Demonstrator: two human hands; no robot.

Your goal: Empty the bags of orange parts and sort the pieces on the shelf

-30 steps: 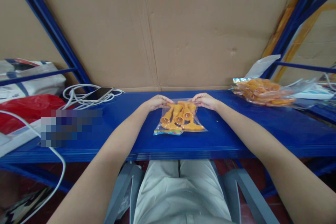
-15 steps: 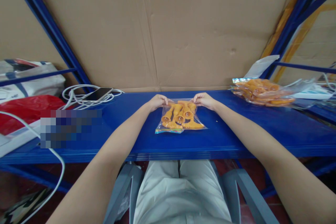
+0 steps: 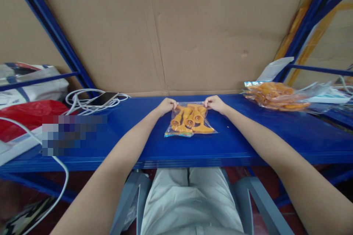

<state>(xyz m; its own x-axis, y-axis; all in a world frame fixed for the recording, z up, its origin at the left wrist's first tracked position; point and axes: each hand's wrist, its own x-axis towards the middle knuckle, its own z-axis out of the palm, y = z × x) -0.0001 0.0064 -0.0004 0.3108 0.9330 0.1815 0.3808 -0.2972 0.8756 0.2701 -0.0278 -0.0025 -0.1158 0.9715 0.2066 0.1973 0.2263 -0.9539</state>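
Transparent plastic bag [image 3: 191, 120] with orange funnel-ended pieces [image 3: 198, 118] is at the middle of the blue table [image 3: 234, 143]. Left hand [image 3: 167, 106] and right hand [image 3: 216, 104] each pinch one far corner, the grip closed, covering these corners. Whether its far edge is lifted, I cannot tell.
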